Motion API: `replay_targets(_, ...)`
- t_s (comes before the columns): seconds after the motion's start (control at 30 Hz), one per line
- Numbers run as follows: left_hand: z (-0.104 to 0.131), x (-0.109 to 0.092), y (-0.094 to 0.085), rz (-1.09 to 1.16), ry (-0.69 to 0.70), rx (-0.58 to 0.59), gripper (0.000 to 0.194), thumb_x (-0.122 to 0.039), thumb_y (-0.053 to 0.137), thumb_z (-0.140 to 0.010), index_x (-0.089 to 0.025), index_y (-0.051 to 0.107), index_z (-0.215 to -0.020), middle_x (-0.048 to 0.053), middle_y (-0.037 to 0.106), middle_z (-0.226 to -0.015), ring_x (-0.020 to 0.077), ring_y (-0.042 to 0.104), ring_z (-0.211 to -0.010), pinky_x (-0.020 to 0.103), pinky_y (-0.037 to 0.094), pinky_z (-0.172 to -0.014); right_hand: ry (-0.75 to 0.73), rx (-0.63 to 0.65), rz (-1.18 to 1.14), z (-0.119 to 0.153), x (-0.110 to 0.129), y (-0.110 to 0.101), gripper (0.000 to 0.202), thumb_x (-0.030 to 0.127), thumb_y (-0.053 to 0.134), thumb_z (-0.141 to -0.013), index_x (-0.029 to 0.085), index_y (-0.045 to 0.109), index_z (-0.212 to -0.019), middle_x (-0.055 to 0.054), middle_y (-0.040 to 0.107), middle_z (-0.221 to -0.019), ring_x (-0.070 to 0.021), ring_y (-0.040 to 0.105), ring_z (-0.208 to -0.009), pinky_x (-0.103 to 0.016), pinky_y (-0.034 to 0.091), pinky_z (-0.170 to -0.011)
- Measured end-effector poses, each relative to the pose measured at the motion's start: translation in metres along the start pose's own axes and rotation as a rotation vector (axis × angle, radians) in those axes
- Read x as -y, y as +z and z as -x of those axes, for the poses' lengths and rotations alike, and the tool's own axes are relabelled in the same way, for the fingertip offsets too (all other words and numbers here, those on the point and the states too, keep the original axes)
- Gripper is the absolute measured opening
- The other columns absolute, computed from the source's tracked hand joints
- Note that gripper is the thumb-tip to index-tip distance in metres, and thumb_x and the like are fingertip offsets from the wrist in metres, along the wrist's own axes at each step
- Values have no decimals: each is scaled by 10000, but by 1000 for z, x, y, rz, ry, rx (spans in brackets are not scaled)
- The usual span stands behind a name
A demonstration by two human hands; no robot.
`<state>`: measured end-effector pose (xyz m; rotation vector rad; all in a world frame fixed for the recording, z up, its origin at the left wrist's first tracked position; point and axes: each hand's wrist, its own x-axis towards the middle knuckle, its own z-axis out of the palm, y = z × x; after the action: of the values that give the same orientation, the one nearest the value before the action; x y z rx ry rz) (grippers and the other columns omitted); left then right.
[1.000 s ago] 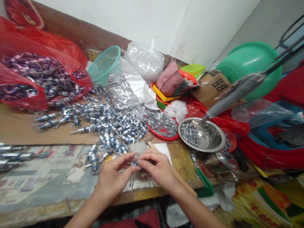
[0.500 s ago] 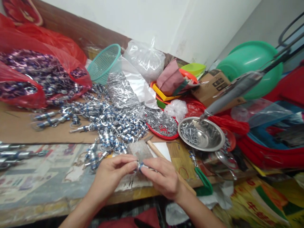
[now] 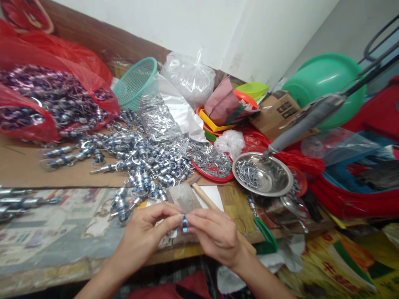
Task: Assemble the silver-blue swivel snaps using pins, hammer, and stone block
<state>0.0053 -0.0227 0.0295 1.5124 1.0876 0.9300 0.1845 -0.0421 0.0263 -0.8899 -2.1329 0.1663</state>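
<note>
Many fittings (image 3: 152, 164) lie heaped on cardboard (image 3: 25, 170); nearer, the left hand (image 3: 146, 232) has its fingers pinched on a small blue part (image 3: 185, 224) near a grey block (image 3: 183, 196), the right hand (image 3: 216, 236) gripping its other side. Farther right, a bowl (image 3: 276, 176) holds pins (image 3: 247, 173).

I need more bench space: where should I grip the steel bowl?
Free a hand from the blue-banded piece, then probably pinch the steel bowl by its near rim, coming from the front: the lip there looks thin and flared. The red tray crowds its left; the grey handle seems to reach its far edge. Keep it level: pins lie inside.
</note>
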Motion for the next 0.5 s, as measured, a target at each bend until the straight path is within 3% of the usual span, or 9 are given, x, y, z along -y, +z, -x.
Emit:
replay_targets(0.13,3,5,12,159,-177,-166,153,-280,666,-645,-193,714,-760,32,732,-760,202,651,-723,258,512,-677,258,-66,-157,-3,8,3,152,146,627,-723,128,681,-864,-66,681,-730,-136,620,-631,-209,494,-576)
replay_targets(0.3,9,13,23,428,-219,-139,584,-268,724,-591,-215,528,-1139,19,693,-901,188,629,-861,244,518,-741,603,-4,-240,-2,11,3,152,232,677,-674,163,715,-804,-13,651,-585,-102,546,-468,-181,419,-417)
replay_targets(0.4,7,17,21,480,-215,-136,566,-272,674,-663,-212,458,-1183,7,665,-849,168,621,-847,243,504,-767,609,185,-304,-8,-5,-2,149,285,646,-713,190,715,-806,-5,684,-660,-113,599,-551,-184,465,-490)
replay_targets(0.47,3,18,17,511,-233,-102,579,-281,651,-686,-211,409,-1207,4,643,-806,175,624,-807,272,514,-738,572,226,-140,-17,-30,-8,171,282,570,-783,204,700,-863,-11,698,-776,-127,630,-687,-207,497,-619)
replay_targets(0.5,1,18,14,523,-246,-76,600,-283,648,-689,-210,380,-1221,4,634,-792,181,625,-782,282,520,-708,574,187,21,-22,-46,-11,201,262,522,-818,202,679,-926,-24,692,-879,-135,629,-787,-223,495,-704)
